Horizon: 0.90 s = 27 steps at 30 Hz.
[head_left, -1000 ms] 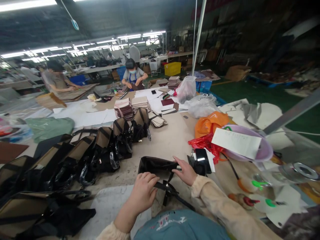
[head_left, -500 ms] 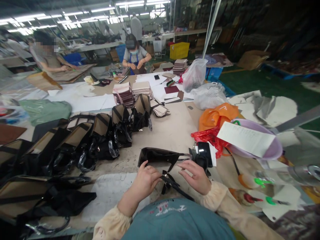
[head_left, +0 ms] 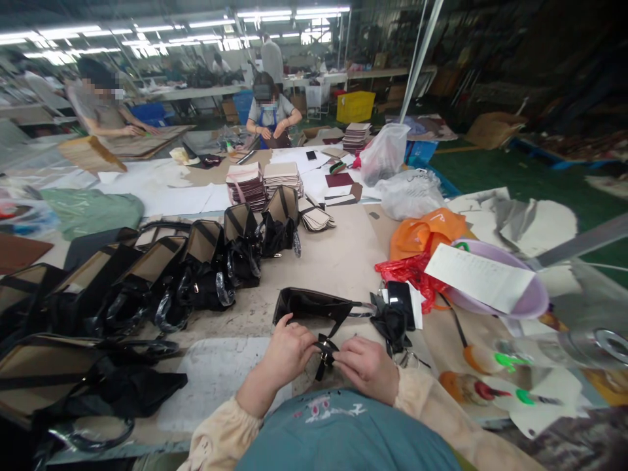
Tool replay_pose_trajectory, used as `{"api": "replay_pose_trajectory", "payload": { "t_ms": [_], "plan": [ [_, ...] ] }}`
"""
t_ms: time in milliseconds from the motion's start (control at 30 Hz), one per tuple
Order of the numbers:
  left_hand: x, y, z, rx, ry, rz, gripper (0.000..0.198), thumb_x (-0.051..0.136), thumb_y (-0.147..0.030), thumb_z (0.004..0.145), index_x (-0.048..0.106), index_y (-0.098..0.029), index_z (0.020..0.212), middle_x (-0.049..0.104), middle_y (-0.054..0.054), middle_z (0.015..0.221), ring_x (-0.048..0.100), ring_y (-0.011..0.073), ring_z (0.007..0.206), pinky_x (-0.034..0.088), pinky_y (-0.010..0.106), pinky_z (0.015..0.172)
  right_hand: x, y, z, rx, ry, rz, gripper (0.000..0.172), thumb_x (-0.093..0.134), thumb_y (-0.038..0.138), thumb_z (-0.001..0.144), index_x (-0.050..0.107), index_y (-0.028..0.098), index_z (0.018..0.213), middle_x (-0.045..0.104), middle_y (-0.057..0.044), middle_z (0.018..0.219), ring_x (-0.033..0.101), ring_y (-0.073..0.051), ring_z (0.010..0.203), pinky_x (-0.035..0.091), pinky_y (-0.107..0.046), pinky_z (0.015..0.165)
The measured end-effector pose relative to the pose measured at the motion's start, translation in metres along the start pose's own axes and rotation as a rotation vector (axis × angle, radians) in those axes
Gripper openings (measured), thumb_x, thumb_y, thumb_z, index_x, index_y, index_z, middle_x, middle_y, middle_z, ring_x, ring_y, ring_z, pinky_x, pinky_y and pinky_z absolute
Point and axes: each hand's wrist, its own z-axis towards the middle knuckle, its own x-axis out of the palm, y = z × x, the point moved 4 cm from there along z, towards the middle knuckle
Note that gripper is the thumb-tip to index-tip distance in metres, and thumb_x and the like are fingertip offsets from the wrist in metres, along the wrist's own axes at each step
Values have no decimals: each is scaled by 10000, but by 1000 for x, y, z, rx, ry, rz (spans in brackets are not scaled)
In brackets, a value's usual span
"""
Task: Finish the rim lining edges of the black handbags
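Observation:
A black handbag (head_left: pixel 311 302) lies on its side on the table in front of me, its opening toward me. Near it, a black strap with a metal buckle (head_left: pixel 324 350) is held between my two hands. My left hand (head_left: pixel 290 353) is closed, thumb and fingers pinching the strap's left side. On the other side, the fingertips of my right hand (head_left: pixel 369 368) press together at the strap. Just beyond my right hand sits a bunched piece of black material (head_left: pixel 391 324), beside a dark phone-like object (head_left: pixel 401 302).
Several black bags (head_left: pixel 201 261) stand in a row at left. Stacked panels (head_left: pixel 245 182) lie behind them. At right are a red plastic bag (head_left: pixel 417 278), a purple basin (head_left: pixel 537 301) with a paper sheet, and glue bottles (head_left: pixel 473 386). A co-worker (head_left: pixel 272 118) sits across the table.
My right hand has moved left and down, and its fingers have closed on the strap. The strap's loose end no longer trails toward the right. The left hand stays nearly in place.

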Motion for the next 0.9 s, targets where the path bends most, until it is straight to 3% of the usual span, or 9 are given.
{"api": "replay_pose_trajectory", "payload": {
  "t_ms": [333,500,600,700,800,900],
  "plan": [
    [0,-1,1,-8,6,7,187,511,-347,852,646,-223,817,648,12,748,576,176,799,264,471,994,-4,1,-6,235,-114,100,180,444,231,895,537,177,751,544,-38,731,515,-152,713,408,-276,644],
    [0,0,1,-4,25,-4,174,513,-338,850,647,-229,834,649,13,762,577,179,811,267,478,991,-25,-24,-26,377,-225,69,254,410,272,912,513,192,695,510,-9,660,515,-138,657,406,-261,625],
    [-2,-2,-1,3,32,-19,154,526,-325,842,653,-237,845,650,12,761,578,183,815,261,493,995,-32,-51,-49,460,-167,-97,253,444,293,888,525,195,669,525,-12,657,535,-148,640,422,-270,611],
    [-6,-5,-2,15,34,-74,184,524,-369,839,652,-238,861,652,16,771,583,187,814,274,501,991,-33,-76,-71,531,-32,-259,99,540,237,797,591,188,866,597,-60,823,589,-202,746,476,-322,651],
    [-13,-5,2,45,-5,-175,223,500,-393,853,637,-223,898,656,20,818,586,171,813,334,445,969,-33,-89,-75,506,-50,-265,417,603,236,746,536,169,1152,579,-118,1090,565,-258,995,488,-405,834],
    [-24,0,14,61,-118,-184,203,481,-328,870,636,-201,906,651,39,843,575,170,827,391,391,913,-36,-93,-55,445,-202,-208,466,568,305,805,485,159,1240,544,-138,1191,509,-258,1115,443,-436,944]
  ]
}}
